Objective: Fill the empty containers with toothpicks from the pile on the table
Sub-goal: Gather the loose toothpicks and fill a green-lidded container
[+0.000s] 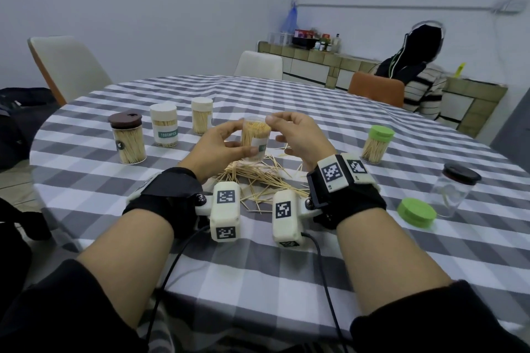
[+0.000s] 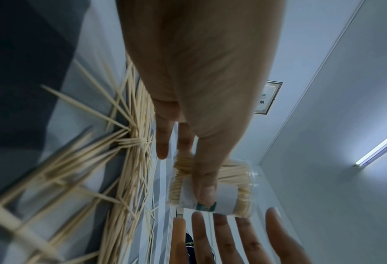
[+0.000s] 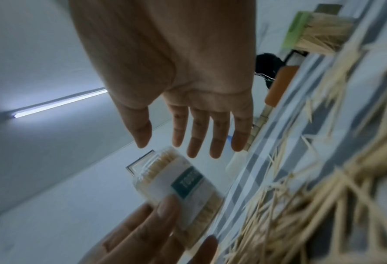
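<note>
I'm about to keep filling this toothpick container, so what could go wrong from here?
1. The open container looks packed and has no lid; the left hand alone holds it, lifted above the pile, so a tilt could spill toothpicks.
2. The right hand sits open beside its rim; a bump might loosen that grip.
3. The loose green lid and the clear jar sit close to the right forearm and could be knocked.

Jar label: we read only part of it on the jar [image 1: 256, 137]; the left hand's thumb [image 1: 249, 149] covers the rest.
Toothpick pile [image 3: 312, 205]: blurred for us up close.
</note>
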